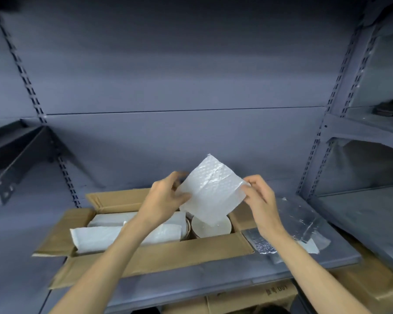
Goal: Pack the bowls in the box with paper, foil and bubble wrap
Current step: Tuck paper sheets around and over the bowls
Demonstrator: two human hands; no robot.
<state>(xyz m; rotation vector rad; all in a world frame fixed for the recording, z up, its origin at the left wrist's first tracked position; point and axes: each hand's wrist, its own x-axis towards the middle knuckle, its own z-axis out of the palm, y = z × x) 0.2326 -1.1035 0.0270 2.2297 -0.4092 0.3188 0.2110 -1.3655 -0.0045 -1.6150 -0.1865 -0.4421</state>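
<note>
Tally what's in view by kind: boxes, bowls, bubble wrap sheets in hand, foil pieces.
Open cardboard box on the shelf: 1
Bowls visible inside it: 1 clear, a second's edge beside it
Bubble wrap sheet, held by left hand and right hand: 1
Foil pieces right of the box: 1 clear
White wrapped bundles in the box: 2
Total: 6 clear

bubble wrap: translucent white | box: brown | shelf: grey-blue

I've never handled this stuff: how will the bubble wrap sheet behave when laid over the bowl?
Probably very light: the bubble wrap hangs from pinches of the left hand and right hand. Likely floppy, creased already, so it should drape over the bowl.
</note>
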